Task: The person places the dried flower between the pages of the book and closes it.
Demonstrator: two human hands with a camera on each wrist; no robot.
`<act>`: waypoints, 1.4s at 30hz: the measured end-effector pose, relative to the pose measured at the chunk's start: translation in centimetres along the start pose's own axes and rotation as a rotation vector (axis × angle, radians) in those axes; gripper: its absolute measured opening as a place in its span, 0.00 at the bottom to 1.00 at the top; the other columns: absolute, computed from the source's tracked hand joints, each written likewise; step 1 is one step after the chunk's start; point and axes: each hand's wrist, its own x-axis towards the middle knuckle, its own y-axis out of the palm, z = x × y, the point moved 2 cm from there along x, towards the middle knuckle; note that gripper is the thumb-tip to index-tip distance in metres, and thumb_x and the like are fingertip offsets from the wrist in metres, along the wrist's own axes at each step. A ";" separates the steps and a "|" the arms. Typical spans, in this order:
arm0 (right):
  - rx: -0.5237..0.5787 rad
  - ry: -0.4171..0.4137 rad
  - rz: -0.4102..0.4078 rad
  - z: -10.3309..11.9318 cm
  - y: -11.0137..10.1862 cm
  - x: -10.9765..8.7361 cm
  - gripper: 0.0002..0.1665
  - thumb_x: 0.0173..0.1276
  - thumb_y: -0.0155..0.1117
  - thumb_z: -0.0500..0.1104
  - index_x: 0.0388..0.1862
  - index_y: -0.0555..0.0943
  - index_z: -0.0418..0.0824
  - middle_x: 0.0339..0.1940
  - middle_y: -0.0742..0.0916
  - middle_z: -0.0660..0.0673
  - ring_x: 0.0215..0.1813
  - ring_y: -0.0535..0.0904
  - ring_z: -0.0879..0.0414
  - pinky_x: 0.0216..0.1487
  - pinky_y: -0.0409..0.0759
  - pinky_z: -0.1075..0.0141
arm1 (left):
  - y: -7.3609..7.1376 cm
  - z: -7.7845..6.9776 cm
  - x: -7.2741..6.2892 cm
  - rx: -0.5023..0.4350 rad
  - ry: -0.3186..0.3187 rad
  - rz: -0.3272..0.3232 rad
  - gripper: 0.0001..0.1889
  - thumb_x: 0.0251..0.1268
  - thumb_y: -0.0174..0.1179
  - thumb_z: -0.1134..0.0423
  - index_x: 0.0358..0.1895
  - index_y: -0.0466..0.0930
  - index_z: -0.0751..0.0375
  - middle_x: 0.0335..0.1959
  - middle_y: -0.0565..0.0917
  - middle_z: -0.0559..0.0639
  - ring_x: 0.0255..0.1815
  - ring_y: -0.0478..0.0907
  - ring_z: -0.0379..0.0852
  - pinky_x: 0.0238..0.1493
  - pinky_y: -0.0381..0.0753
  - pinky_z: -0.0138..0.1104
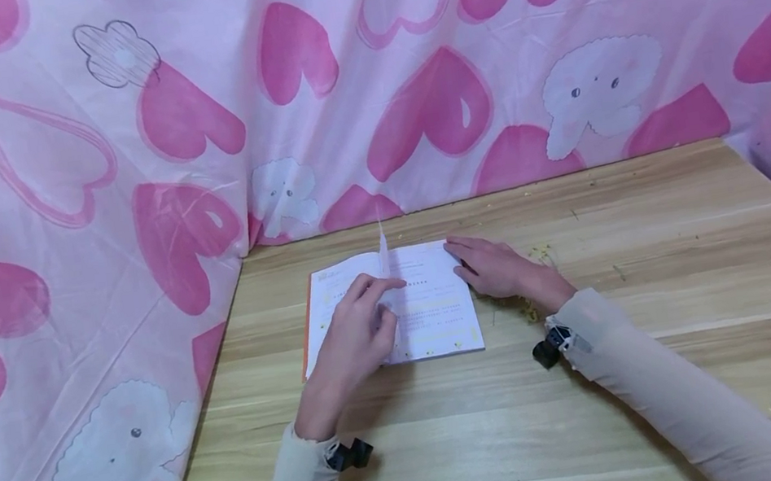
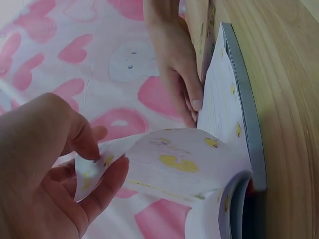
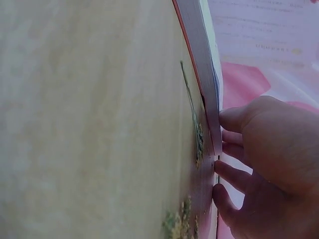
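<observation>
Beige sleeves (image 1: 681,396) are reaching in from the near side, each one carrying a small black camera (image 1: 553,342) at the wrist. Between the hands, an open book (image 1: 443,331) is lying flat on the table (image 1: 531,434), near its back edge.

From the head view, the left hand (image 1: 350,336) is hovering over the middle of the book, and a standing page is showing only as a thin upright sliver. The left wrist view is revealing the grip: thumb and fingertips are pinching the outer end of that page (image 2: 144,157), which is bowing upward in a smooth curve. The right hand (image 1: 500,267) is resting at the book's right edge. Its fingers are lying slightly apart and are not pinching the page; how hard they are pressing, I cannot tell.

Only the right wrist view is showing the thick grey side of the page block, a thin red line along it, and a dry stem (image 3: 190,102) with crumbly yellow-green plant bits (image 3: 179,221) beside it. White paper is bearing small print and yellow patches. Pale, streaky wood grain is running across the table, while a creased pink cloth (image 1: 182,55) with hearts is hanging behind.
</observation>
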 end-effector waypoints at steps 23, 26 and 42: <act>0.020 -0.019 -0.019 -0.4 0.3 -0.3 0.38 0.89 0.48 0.50 0.90 0.56 0.37 0.91 0.60 0.37 0.91 0.54 0.39 0.87 0.58 0.39 | -3.5 2.8 -2.6 0.109 -0.171 -0.160 0.15 0.76 0.62 0.70 0.62 0.85 0.62 0.57 0.86 0.58 0.45 0.80 0.49 0.38 0.80 0.38; 0.029 -0.013 -0.015 -0.5 0.4 -0.3 0.38 0.90 0.48 0.50 0.90 0.55 0.37 0.91 0.59 0.37 0.91 0.53 0.39 0.87 0.57 0.38 | -3.7 3.4 -2.9 0.100 -0.183 -0.180 0.16 0.75 0.63 0.71 0.62 0.85 0.65 0.55 0.87 0.60 0.41 0.79 0.51 0.37 0.77 0.39; 0.053 -0.015 -0.028 -0.1 0.3 -0.6 0.37 0.90 0.49 0.48 0.89 0.56 0.37 0.91 0.59 0.35 0.91 0.53 0.38 0.86 0.57 0.36 | -3.2 6.3 -4.6 0.174 -0.262 -0.194 0.15 0.63 0.63 0.78 0.53 0.86 0.74 0.44 0.85 0.72 0.46 0.84 0.68 0.50 0.85 0.57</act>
